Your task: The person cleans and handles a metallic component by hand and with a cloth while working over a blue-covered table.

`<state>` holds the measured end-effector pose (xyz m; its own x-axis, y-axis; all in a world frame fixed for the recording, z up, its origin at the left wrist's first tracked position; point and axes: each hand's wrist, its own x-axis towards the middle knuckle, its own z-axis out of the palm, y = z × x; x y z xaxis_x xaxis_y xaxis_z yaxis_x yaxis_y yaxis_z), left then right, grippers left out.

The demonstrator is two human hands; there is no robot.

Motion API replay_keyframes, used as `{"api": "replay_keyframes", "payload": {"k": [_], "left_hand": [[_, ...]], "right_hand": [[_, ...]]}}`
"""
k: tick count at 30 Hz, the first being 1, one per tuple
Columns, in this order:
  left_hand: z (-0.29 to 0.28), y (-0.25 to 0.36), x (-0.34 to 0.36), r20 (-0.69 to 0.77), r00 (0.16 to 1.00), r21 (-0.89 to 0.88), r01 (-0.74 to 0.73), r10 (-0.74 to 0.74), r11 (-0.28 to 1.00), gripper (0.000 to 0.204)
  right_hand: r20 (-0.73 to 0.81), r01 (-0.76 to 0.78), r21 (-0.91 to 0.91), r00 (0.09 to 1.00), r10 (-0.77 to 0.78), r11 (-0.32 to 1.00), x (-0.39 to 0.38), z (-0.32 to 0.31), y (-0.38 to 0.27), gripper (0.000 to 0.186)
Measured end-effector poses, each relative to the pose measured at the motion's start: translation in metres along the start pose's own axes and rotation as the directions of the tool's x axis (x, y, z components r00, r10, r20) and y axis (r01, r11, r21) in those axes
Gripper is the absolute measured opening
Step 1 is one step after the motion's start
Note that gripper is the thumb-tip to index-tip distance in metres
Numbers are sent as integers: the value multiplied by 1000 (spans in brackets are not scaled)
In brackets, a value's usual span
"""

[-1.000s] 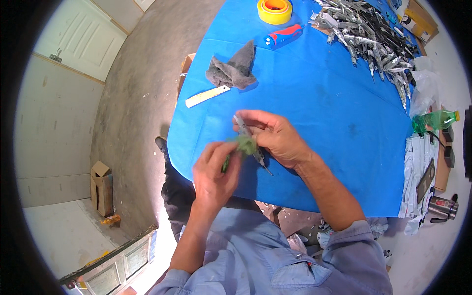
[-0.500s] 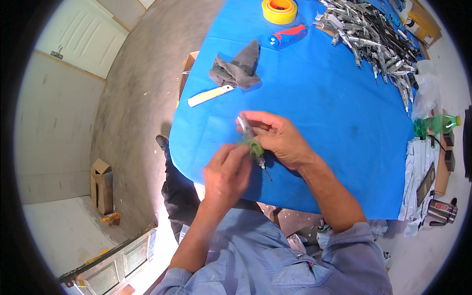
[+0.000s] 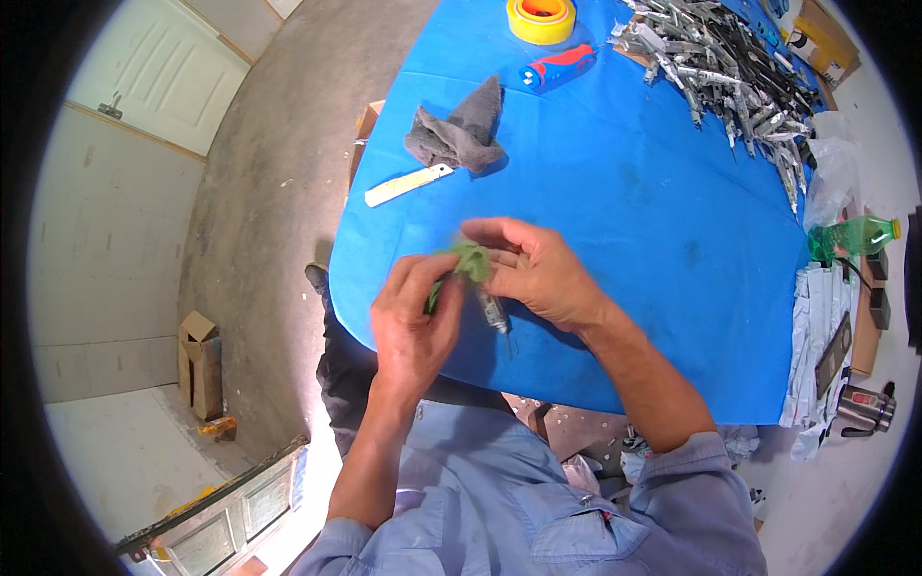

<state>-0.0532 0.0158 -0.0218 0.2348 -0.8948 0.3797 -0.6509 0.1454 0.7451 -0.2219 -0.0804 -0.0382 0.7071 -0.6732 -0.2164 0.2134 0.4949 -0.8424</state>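
Observation:
Over the near part of the blue-covered table (image 3: 615, 355), my right hand (image 3: 552, 274) grips a slim silvery tube-shaped part (image 3: 494, 313) between thumb and fingers. Its thin pointed tip slants down toward me. My left hand (image 3: 411, 312) is closed on a crumpled green cloth scrap (image 3: 471, 261), pressed around the tube's upper end between both hands. The cloth and my right fingers hide that end. Farther off lie a grey rag (image 3: 456, 134) and a pale flat-handled knife or scraper (image 3: 408, 184), both untouched.
A heap of similar silvery parts (image 3: 740, 82) covers the far right. A yellow tape roll (image 3: 541, 29) and a red-blue tool (image 3: 559, 67) lie at the back. Along the right edge are a green bottle (image 3: 850, 238), plastic bags (image 3: 814, 336) and a metal cup-like container (image 3: 866, 410).
My left hand has moved up and slightly left, carrying the green cloth from the tube's lower part to its upper end. The lower tube shows more plainly. My right hand stays nearly in place.

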Motion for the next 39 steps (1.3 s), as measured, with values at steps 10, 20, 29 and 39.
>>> {"api": "replay_keyframes", "payload": {"k": [10,20,29,39], "left_hand": [[2,0,-24,89,988,-15,130,-128,991,23],[-3,-7,-25,4,953,-158,300,-303,941,13],[4,3,-11,46,988,-59,153,-151,986,15],[-9,3,-34,128,991,86,13,-24,996,28]], "right_hand": [[-17,30,-6,999,-30,1000,2,-2,5,55],[-11,18,-100,1000,-19,995,0,1,2,58],[18,9,-90,1000,-8,996,1,-2,-2,43],[23,18,-133,1000,-15,991,-3,-1,-3,44]]}}
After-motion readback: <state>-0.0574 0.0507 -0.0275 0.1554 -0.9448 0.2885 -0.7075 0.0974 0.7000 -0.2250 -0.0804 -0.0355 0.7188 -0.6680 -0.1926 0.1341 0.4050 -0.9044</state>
